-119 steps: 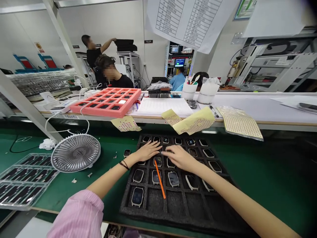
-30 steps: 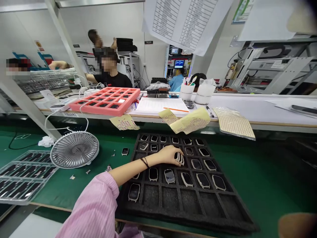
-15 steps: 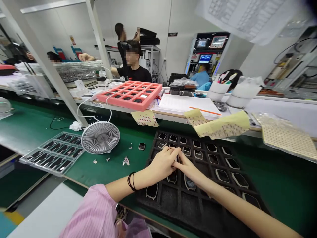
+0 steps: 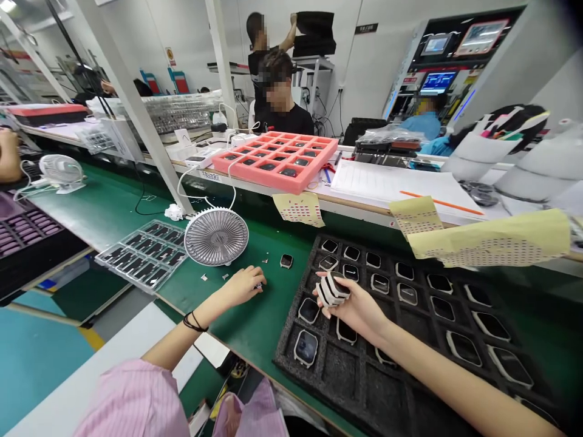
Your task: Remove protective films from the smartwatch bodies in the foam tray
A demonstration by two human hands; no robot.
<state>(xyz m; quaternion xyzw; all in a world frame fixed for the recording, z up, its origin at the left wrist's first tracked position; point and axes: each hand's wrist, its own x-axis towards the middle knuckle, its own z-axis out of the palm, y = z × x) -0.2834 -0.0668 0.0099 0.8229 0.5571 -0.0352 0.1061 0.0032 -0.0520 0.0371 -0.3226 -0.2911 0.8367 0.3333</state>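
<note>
My right hand (image 4: 362,309) holds a small stack of watch cases (image 4: 333,290) with pale frames and dark faces, above the black foam tray (image 4: 387,328). More watches lie in the tray's pockets, among them a square one (image 4: 306,349) at the near left corner. To the left, my left hand (image 4: 243,286) rests low over the green mat (image 4: 218,318), its fingers bent and pressed together at a few small silvery pieces (image 4: 259,285), partly hidden by the fingertips. Just beyond that hand a single watch (image 4: 286,261) lies on the mat.
A white fan (image 4: 217,237) stands left of the tray, beside a clear plastic tray (image 4: 146,252) of dark parts. On the shelf are a pink foam tray (image 4: 277,182), papers (image 4: 401,182) and an orange pencil (image 4: 441,203). Yellow sticker sheets (image 4: 492,243) overhang the shelf edge. Co-workers are behind.
My hands were together over the black tray and have separated. The left has moved left to the small pieces on the mat; the right keeps the watch stack. The view has shifted left.
</note>
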